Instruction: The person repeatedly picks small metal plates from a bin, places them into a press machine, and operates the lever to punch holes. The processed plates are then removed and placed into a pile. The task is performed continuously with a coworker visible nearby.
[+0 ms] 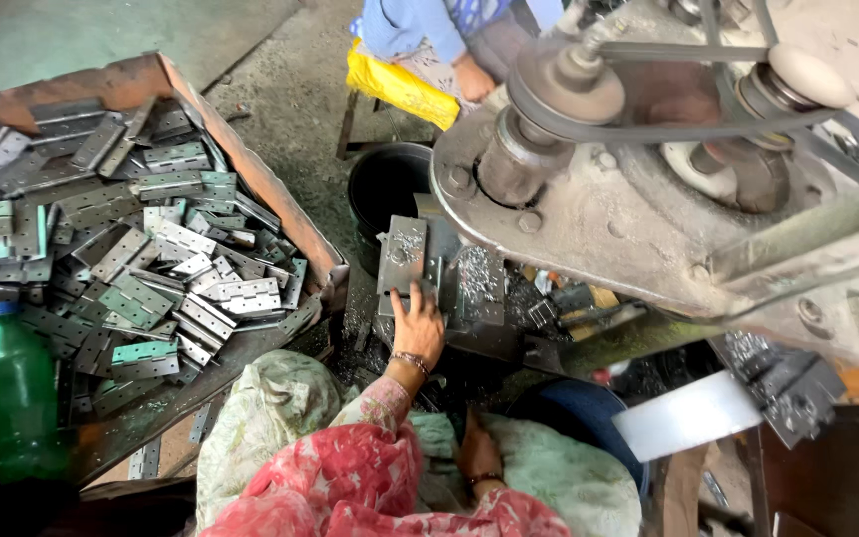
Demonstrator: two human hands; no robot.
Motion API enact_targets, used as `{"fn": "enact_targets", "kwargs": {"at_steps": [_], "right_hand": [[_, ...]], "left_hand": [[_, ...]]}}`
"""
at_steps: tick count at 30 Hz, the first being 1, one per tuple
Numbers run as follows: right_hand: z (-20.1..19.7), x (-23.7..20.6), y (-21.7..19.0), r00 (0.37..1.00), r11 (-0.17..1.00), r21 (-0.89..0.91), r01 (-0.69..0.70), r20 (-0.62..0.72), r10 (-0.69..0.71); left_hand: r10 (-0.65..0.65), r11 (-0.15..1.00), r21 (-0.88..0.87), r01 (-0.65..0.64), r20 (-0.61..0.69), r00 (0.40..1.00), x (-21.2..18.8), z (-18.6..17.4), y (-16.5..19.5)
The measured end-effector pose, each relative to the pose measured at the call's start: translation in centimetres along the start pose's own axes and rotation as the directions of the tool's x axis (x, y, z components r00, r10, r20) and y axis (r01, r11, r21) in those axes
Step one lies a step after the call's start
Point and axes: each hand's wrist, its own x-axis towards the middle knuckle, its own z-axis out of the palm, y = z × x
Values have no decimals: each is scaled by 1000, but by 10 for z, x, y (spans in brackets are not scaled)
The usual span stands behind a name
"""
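My left hand (418,323), with a bracelet at the wrist, reaches forward and grips the lower edge of a grey metal hinge plate (403,251). The plate lies on the bed of a belt-driven machine (589,214) and is dusted with metal shavings. More small plates and shavings (477,278) sit just right of it. My right hand (479,452) rests low on the pale green cloth (549,467) over my lap, fingers pointing forward. I cannot tell whether it holds anything. Pink floral sleeves cover both arms.
A rusty tray (280,194) on the left is heaped with several grey and greenish hinges (151,259). A green plastic bottle (14,393) stands at its near corner. A black bucket (385,184) sits beyond the plate. Another person (439,45) sits on a yellow seat (395,88) at the top.
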Motion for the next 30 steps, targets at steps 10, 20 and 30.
{"fn": "enact_targets", "kwargs": {"at_steps": [10, 20, 30], "right_hand": [[-33, 5, -1, 999, 987, -163, 0, 32, 5], [1, -4, -13, 1000, 1000, -7, 1, -25, -1], [-48, 3, -9, 997, 988, -156, -21, 68, 31]], "left_hand": [[-41, 995, -94, 42, 12, 999, 3, -9, -17], [-46, 995, -84, 50, 51, 998, 25, -2, -24], [-45, 999, -17, 48, 162, 986, 49, -10, -28]]}}
